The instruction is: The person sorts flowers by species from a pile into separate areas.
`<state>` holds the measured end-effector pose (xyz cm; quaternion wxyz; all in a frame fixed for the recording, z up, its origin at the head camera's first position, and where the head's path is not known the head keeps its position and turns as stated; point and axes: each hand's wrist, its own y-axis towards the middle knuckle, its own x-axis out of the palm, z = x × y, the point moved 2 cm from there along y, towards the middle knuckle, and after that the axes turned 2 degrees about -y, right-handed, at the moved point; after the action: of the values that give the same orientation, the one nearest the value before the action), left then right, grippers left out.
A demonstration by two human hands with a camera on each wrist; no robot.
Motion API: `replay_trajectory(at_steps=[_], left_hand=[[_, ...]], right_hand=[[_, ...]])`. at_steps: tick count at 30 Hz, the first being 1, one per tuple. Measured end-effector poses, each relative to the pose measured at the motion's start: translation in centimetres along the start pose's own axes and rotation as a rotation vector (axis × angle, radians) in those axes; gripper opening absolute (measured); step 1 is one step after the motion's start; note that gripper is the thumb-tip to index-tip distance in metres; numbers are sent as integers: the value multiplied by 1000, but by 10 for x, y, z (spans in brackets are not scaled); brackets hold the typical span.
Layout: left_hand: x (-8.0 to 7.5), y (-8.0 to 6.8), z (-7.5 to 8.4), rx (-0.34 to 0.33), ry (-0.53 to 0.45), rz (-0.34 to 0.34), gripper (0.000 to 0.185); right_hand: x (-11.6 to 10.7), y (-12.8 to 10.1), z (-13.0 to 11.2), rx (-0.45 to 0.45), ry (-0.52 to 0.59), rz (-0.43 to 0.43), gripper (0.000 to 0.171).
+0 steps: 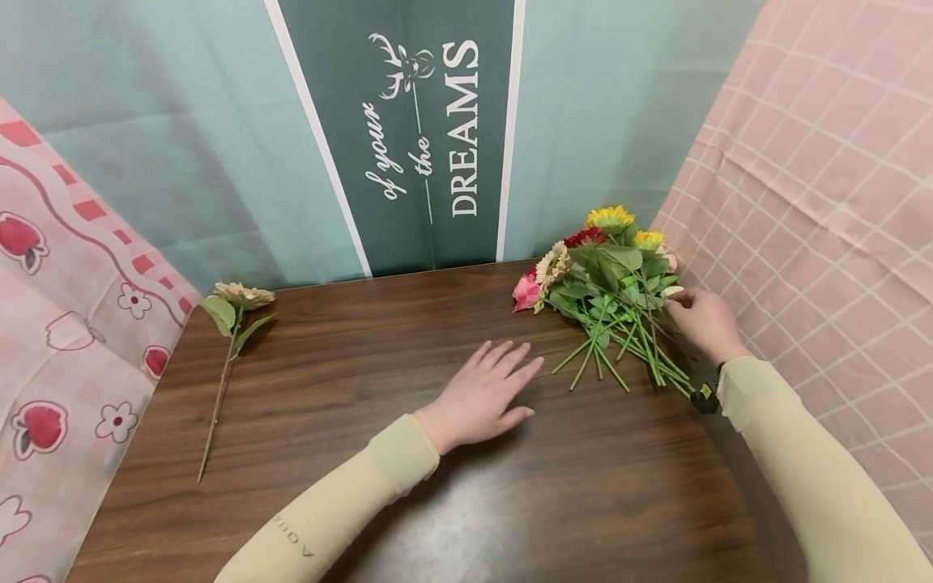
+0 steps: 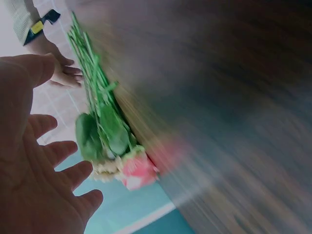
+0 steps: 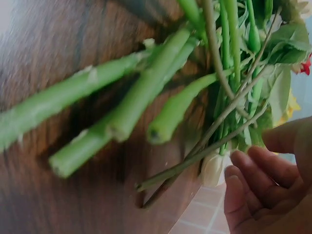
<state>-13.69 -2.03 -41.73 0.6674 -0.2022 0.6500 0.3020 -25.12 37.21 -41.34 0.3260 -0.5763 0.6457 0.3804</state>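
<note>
While the left hand (image 1: 484, 394) lies flat and open on the table (image 1: 350, 364), the right hand (image 1: 703, 322) pinches a stem in the far-right flower bunch (image 1: 605, 283).

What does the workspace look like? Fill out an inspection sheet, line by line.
Surface: dark wooden table, glossy.
Job's things: bunch of flowers lying at the far right, stems toward the person.
Clutter: single flower lying alone at the far left.
Grippers: left hand flat on the table, holding nothing; right hand at the bunch, fingers curled by a pale bud, grip unclear.
Cables: nothing seen.
Surroundings: green banner behind; pink cloths at both sides.
</note>
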Motion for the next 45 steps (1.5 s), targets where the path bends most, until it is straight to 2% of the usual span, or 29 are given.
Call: replay_trajectory(at_steps=[4, 8, 22, 27, 36, 41, 45], left_hand=[[4, 10, 14, 28, -5, -6, 73], [8, 15, 20, 38, -25, -14, 73], [12, 16, 20, 33, -73, -27, 72], [12, 14, 18, 24, -86, -29, 71], [11, 10, 12, -3, -107, -11, 67], [8, 10, 1, -75, -157, 29, 57], [-1, 11, -15, -209, -308, 125, 43]], right_hand=[[1, 1, 5, -14, -37, -49, 42], [2, 0, 7, -19, -55, -73, 40], [-3, -1, 9, -10, -12, -131, 36], [-6, -3, 8, -16, 19, -101, 37], [-19, -5, -9, -29, 32, 44, 36], [-18, -15, -35, -23, 119, 57, 35], [-5, -25, -66, -42, 239, 40, 36]])
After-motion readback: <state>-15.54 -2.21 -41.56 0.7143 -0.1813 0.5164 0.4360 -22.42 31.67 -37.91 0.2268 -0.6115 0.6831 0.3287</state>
